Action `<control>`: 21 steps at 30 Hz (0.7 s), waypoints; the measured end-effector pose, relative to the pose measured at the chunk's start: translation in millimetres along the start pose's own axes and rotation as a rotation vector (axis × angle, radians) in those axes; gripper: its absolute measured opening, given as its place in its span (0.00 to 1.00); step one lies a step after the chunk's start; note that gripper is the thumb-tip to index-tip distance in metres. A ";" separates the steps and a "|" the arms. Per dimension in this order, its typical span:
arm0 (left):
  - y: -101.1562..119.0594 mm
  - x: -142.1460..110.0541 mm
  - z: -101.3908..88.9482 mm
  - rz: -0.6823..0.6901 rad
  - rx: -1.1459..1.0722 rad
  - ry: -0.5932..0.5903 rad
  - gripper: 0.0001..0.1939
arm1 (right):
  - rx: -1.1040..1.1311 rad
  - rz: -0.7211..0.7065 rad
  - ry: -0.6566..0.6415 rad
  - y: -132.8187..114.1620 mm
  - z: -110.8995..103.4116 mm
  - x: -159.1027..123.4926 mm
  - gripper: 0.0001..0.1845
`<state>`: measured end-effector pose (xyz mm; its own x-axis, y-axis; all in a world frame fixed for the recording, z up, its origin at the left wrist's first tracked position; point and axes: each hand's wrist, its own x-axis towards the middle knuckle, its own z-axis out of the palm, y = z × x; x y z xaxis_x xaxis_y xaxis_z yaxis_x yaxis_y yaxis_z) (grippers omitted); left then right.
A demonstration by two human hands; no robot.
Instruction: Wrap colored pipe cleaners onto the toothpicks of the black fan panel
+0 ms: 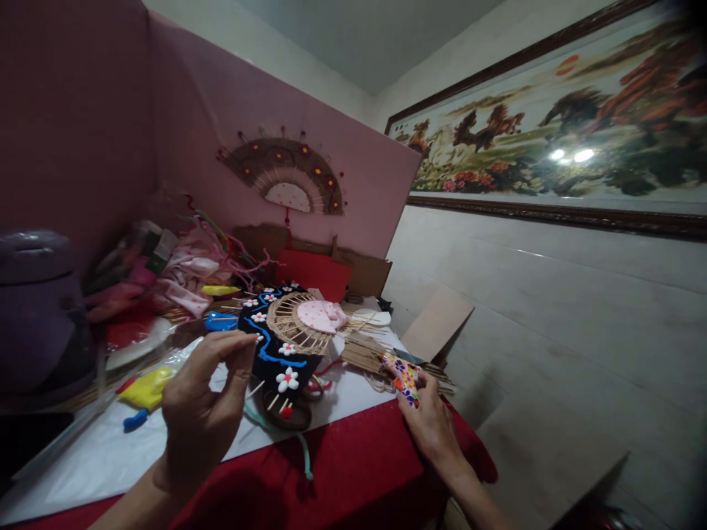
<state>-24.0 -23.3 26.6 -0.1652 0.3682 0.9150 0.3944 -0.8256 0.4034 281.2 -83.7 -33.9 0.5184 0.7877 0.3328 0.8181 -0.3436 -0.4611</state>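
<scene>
A black hand fan [284, 335] stands tilted on the table, trimmed with white flowers, blue wavy strips, thin wooden sticks and a pink dotted half-round at its centre. My left hand [207, 405] is raised at the fan's left edge, thumb and fingertips pinched together. A small white bit shows by the fingertips; whether they grip it or it sits on the fan is unclear. My right hand [434, 423] is wrapped around a glue gun [406, 377] with a bright floral print, to the right of the fan. Its nozzle points up and left.
A finished-looking brown fan [284, 173] hangs on the pink board behind. Pink fabric scraps [191, 276] and pipe cleaners pile up at left, near a purple flask [44, 316]. Yellow clay [146, 390] in wrap lies left. Cardboard [439, 324] leans at the wall; red cloth [331, 471] covers the front.
</scene>
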 end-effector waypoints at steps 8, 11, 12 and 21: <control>-0.4 -1.8 -0.2 0.024 -0.009 -0.010 0.07 | 0.048 -0.088 0.046 7.8 5.3 -1.4 0.35; -1.1 -3.1 -0.9 0.016 -0.005 -0.024 0.07 | 0.004 -0.081 0.053 4.1 3.4 -1.2 0.35; -1.3 -3.2 -1.0 0.014 -0.006 -0.028 0.07 | 0.003 -0.091 0.072 2.7 2.7 -1.4 0.35; -0.9 -3.0 0.6 -0.006 -0.019 -0.047 0.08 | 0.296 -0.078 0.219 4.6 -2.1 4.2 0.24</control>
<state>-23.4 -23.4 23.5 -0.1248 0.3926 0.9112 0.3758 -0.8313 0.4096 287.7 -83.1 -32.9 0.5248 0.6667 0.5292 0.7662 -0.0991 -0.6350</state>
